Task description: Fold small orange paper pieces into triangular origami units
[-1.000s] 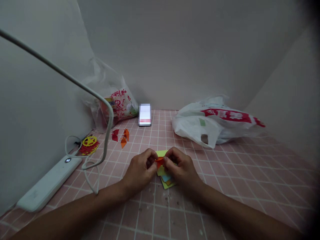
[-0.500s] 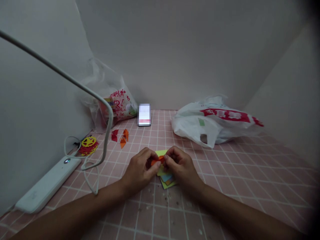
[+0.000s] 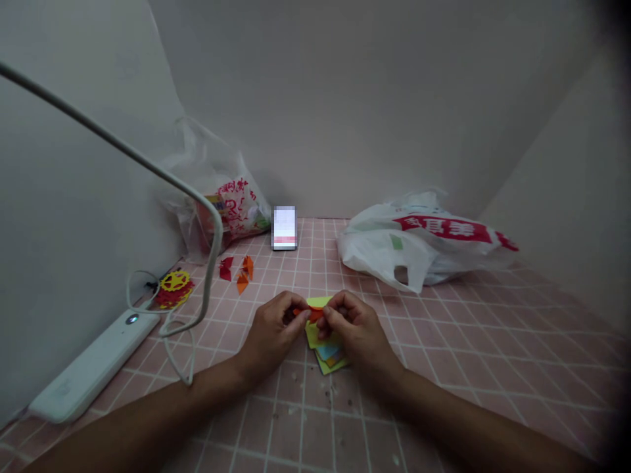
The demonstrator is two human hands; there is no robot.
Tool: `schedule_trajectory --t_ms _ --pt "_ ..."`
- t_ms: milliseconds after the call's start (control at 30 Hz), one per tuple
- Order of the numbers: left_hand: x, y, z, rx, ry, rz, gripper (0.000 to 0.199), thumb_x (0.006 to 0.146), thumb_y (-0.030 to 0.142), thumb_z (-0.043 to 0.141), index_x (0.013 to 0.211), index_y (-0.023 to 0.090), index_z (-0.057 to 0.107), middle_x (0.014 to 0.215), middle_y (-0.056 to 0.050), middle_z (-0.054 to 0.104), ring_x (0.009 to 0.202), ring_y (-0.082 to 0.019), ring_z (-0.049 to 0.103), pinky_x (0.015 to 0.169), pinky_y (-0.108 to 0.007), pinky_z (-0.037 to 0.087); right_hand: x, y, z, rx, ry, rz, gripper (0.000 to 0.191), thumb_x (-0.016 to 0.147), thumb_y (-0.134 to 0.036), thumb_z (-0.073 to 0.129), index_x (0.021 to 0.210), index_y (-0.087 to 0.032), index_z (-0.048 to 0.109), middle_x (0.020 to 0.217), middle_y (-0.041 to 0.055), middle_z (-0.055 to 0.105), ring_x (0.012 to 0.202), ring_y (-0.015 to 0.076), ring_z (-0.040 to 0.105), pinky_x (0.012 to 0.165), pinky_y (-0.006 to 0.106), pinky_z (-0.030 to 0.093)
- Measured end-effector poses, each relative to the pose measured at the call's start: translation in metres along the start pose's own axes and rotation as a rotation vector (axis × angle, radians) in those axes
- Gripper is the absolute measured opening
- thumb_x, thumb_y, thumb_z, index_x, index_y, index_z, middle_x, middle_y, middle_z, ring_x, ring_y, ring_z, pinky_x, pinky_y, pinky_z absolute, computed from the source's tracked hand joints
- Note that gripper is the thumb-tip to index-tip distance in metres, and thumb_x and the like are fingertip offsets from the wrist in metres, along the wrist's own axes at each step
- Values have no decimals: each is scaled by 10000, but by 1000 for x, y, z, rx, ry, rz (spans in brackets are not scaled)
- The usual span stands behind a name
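Note:
Between my two hands is a small folded orange paper (image 3: 315, 315). My left hand (image 3: 277, 327) pinches its left end between thumb and fingers. The right end is pinched by my right hand (image 3: 359, 330). Under and just behind the hands lies a stack of coloured paper sheets (image 3: 323, 355), yellow, blue and orange, partly hidden by my right hand. Farther off to the left, small folded orange papers (image 3: 242, 283) rest on the table beside a red folded paper (image 3: 225, 268).
A phone (image 3: 284, 228) leans near the back wall, between a filled plastic bag (image 3: 231, 210) and a white bag (image 3: 384, 243). At left are yellow and red cut-outs (image 3: 175, 281), a white power strip (image 3: 93, 368) and a cable (image 3: 215, 243) arching across the view.
The orange paper has been turned slightly and raised a little between my fingers, with its curved upper edge now showing. My hands have barely shifted.

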State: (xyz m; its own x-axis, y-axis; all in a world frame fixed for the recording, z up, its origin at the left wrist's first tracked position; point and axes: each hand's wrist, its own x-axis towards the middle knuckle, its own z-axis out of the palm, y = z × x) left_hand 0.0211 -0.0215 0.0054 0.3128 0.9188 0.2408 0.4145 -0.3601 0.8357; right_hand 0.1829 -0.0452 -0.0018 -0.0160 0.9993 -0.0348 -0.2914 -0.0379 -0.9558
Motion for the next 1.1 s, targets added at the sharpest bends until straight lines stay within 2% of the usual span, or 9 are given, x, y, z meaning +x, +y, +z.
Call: schedule_trajectory --t_ms 133,267,467,667,833,1000,1100 --pt "0 -4 2 -97 -5 -55 106 871 279 596 915 182 601 828 -19 624 712 -142 595 655 -264 489 1 1 -1 -11 38 -1 257 747 -359 704 715 -200 504 626 -16 652 509 121 591 529 244 491" --pt "1 -6 6 -354 47 -128 276 815 285 659 1038 202 518 843 6 590 729 -137 600 655 -261 511 1 -1 0 26 75 23 302 722 -392 736 717 -199 504 632 -2 671 516 134 613 534 254 503" --pt "5 -3 6 -581 12 -297 303 771 389 706 874 168 525 727 23 600 606 -109 588 584 -241 484 -1 -2 3 100 57 65 351 697 -422 777 729 -202 506 677 6 696 548 152 656 561 270 526" --pt "7 -1 5 -635 37 -315 316 725 403 734 798 155 552 654 32 609 558 -102 570 572 -243 460 -5 2 4 85 34 89 363 696 -451 783 721 -204 518 745 30 718 590 173 682 620 311 550" --pt "7 -5 6 -650 34 -337 303 744 405 712 828 163 553 586 38 614 516 -111 566 534 -235 443 -11 1 10 91 -13 116 345 712 -423 778 721 -194 519 753 36 721 597 157 673 622 289 532" --pt "10 -1 -1 -585 25 -313 279 754 396 705 823 154 584 614 23 630 560 -119 592 587 -250 472 -12 -1 8 1 -113 91 349 782 -478 699 720 -183 524 643 2 655 503 114 585 510 226 442" --pt "12 -1 -5 -592 -57 -316 269 735 379 722 795 152 591 657 12 647 575 -113 597 597 -251 478 -7 -3 2 -39 -69 29 347 836 -497 630 727 -194 500 580 -38 589 443 93 491 452 204 372"
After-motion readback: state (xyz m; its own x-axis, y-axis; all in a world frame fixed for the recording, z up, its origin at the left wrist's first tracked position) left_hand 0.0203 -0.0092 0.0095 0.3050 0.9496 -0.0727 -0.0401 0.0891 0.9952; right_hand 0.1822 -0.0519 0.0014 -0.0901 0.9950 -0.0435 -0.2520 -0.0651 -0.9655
